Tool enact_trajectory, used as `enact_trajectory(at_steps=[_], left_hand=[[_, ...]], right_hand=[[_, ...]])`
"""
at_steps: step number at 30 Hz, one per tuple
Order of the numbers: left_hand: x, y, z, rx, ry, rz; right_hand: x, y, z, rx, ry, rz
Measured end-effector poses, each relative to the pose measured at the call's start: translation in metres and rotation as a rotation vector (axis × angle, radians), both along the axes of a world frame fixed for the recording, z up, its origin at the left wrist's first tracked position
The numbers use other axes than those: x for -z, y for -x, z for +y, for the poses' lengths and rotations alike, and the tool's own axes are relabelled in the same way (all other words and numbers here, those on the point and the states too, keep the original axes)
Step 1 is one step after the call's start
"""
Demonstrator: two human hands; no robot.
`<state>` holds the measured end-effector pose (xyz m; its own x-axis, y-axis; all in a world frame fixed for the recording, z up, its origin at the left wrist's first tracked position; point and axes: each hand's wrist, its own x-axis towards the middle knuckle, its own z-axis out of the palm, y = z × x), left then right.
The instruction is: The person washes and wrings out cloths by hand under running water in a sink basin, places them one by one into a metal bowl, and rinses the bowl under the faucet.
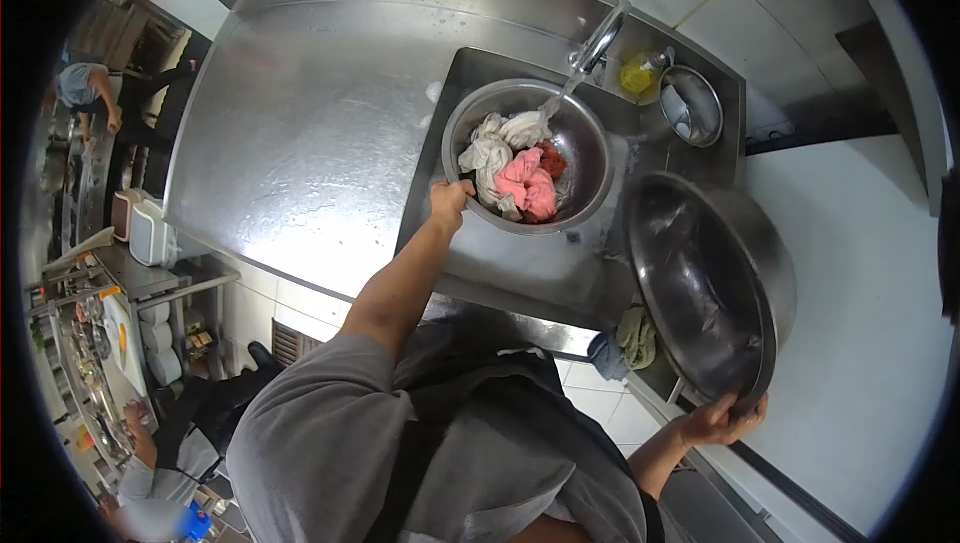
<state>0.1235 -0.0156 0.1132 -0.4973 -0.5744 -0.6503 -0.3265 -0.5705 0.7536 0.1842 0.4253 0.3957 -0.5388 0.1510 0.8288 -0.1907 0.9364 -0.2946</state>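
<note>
My left hand (452, 201) is closed on the near-left rim of a metal bowl (600, 148) in the sink. Inside that bowl lie wet white cloths (488, 158), a pink cloth (528, 183) and something red (552, 158). Water runs from the faucet (602, 35) into it. At the right, my right hand (722, 421) grips the lower rim of a big metal basin (712, 288). The basin is tilted on its side, its hollow facing left, at the sink's right edge. It looks bare inside apart from wet reflections.
A steel counter (300, 113) stretches left of the sink (480, 263). Behind it on the right stand a bottle of yellow liquid (636, 75) and a small metal container (692, 108). Cloths (634, 338) hang over the front edge. Other people (85, 88) work at the far left.
</note>
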Motion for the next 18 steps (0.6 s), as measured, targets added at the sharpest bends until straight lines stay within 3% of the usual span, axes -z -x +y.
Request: enact_trajectory(at_steps=[3,6,7,9,13,15,18], left_hand=[[0.061,0.004,0.009,-0.008,0.026,-0.142],[0.084,0.004,0.018,-0.088,0.016,-0.071],[0.092,0.006,0.017,-0.095,0.015,-0.072],[0.109,0.008,0.024,-0.013,-0.047,-0.012],[0.129,0.014,0.023,0.103,0.075,-0.318],[0.141,0.009,0.021,0.145,0.016,-0.345],[0.113,0.012,0.022,0.261,-0.010,-0.347]], right_hand=[[-0.010,-0.009,0.003,-0.003,-0.006,-0.086],[-0.015,-0.017,0.007,0.077,0.000,-0.204],[-0.015,-0.014,0.007,-0.059,-0.007,-0.180],[-0.015,-0.011,0.005,0.010,-0.031,-0.224],[-0.016,-0.008,0.002,0.031,-0.035,-0.265],[-0.017,-0.004,0.003,-0.027,-0.065,-0.263],[-0.020,-0.004,-0.001,-0.031,-0.149,-0.288]])
